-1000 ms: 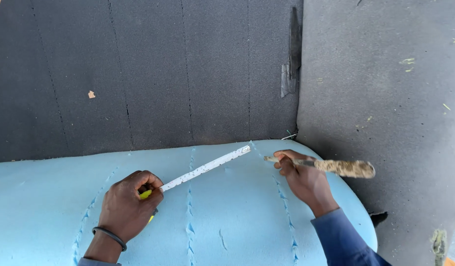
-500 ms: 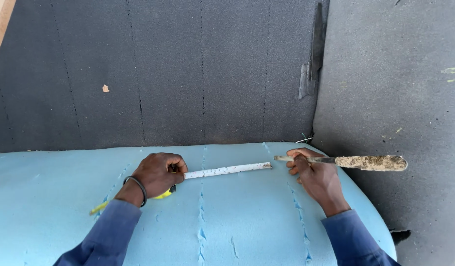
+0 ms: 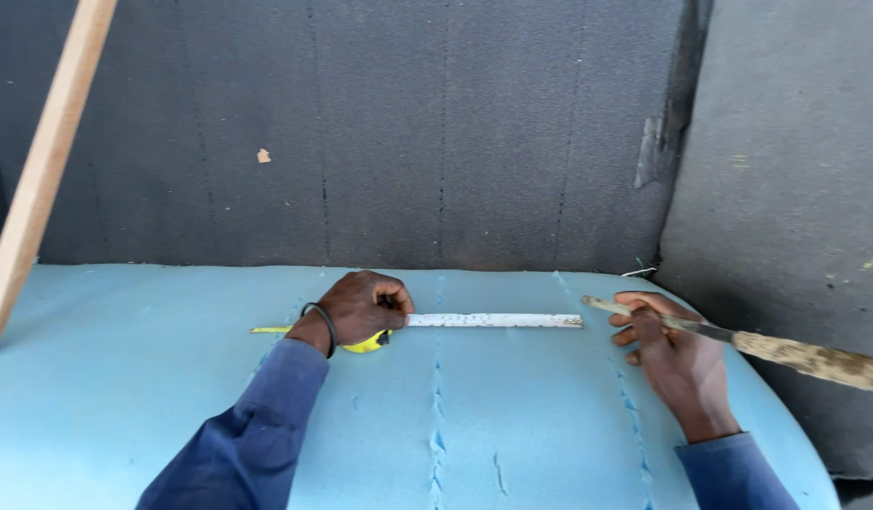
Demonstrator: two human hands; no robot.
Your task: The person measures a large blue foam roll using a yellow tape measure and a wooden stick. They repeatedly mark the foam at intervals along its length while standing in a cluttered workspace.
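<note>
A light blue foam slab (image 3: 153, 406) lies across the lower half of the head view. My left hand (image 3: 361, 304) grips a yellow tape measure (image 3: 368, 344) resting on the foam. Its white blade (image 3: 493, 321) runs flat to the right and ends close to my right hand (image 3: 671, 359). That hand holds a knife (image 3: 786, 351) with a worn, mottled handle pointing right, its blade tip at the end of the tape. Several rows of small cut marks (image 3: 436, 416) cross the foam.
Dark grey felt-like sheets (image 3: 436, 132) cover the ground beyond the foam, and another grey sheet (image 3: 795, 151) lies at the right. A pale wooden strip (image 3: 42, 170) leans across the upper left corner. A small tan scrap (image 3: 264, 156) sits on the grey sheet.
The tape blade swung from a slant to level across the foam. My left hand shifted right and up; the view moved left, bringing the wooden strip into sight.
</note>
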